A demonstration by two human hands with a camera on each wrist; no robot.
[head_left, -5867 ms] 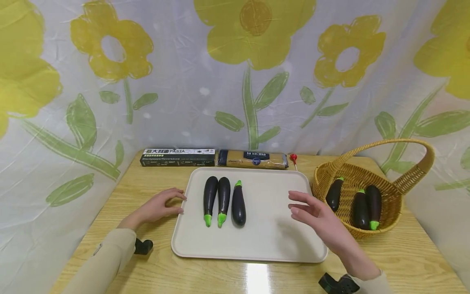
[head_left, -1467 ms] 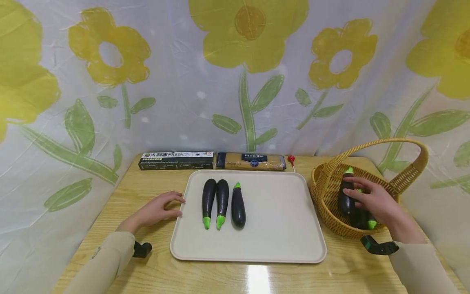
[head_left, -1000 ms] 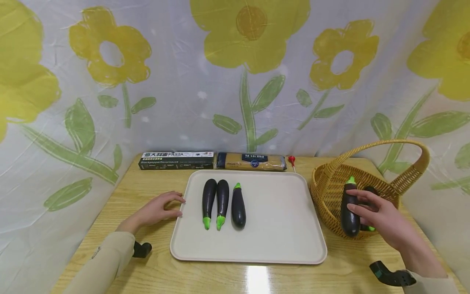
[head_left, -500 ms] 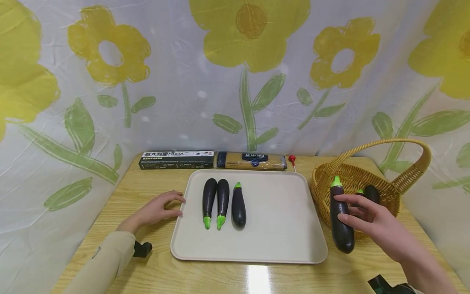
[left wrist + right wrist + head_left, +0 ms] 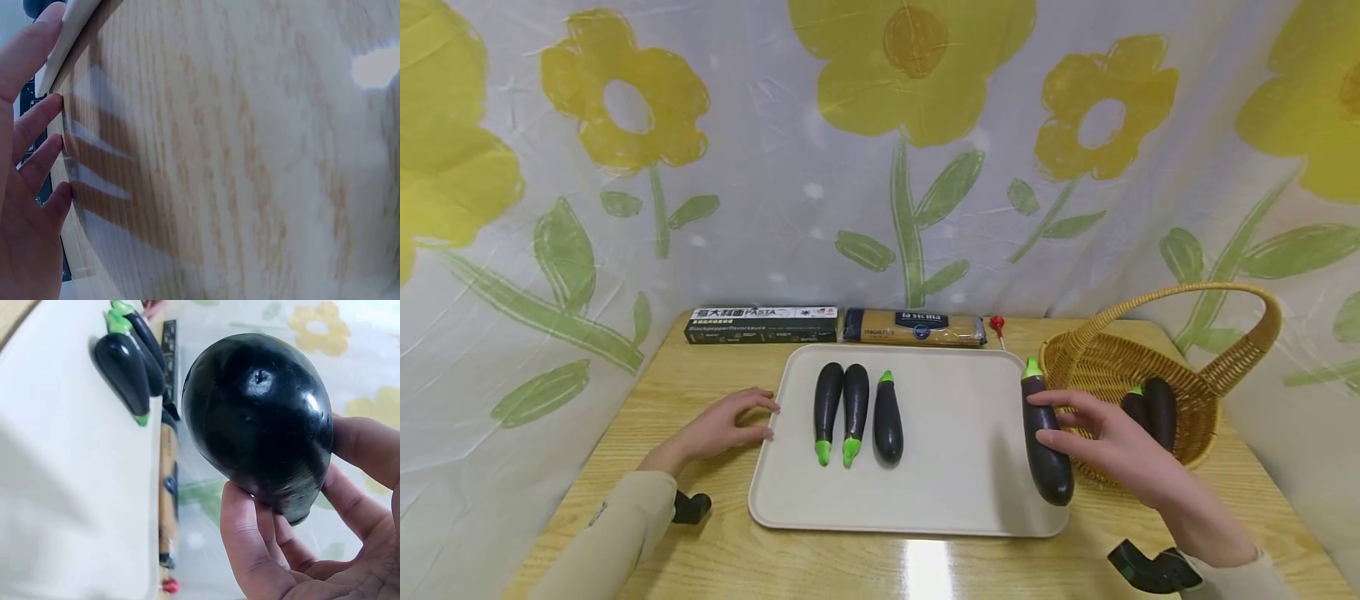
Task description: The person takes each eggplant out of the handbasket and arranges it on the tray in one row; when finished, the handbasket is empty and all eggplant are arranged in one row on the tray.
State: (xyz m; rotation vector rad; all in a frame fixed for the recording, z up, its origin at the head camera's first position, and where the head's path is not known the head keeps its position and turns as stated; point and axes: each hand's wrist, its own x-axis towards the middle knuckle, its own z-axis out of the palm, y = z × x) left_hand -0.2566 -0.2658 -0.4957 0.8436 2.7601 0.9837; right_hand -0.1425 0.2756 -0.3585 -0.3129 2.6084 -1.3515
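My right hand (image 5: 1112, 442) pinches a dark purple eggplant (image 5: 1047, 454) between thumb and fingers, over the right edge of the white tray (image 5: 955, 492). Its green stem points to the back, and a shadow falls on the tray left of it. In the right wrist view the round end of this eggplant (image 5: 256, 419) faces the camera. Three eggplants lie side by side on the tray's left half; the rightmost eggplant (image 5: 888, 421) has its stem to the back, the other two to the front. My left hand (image 5: 722, 429) rests with relaxed fingers at the tray's left rim.
A wicker basket (image 5: 1093, 354) with a tall handle stands to the right, with two eggplants (image 5: 1161, 408) in it. Behind the tray are a black pasta box (image 5: 762, 327), a spaghetti pack (image 5: 913, 327) and a red lollipop (image 5: 997, 322). A flowered curtain (image 5: 760, 208) hangs behind the table.
My right hand reached into the basket, lifted an eggplant out and carried it left over the tray's right edge. My left hand has stayed in place.
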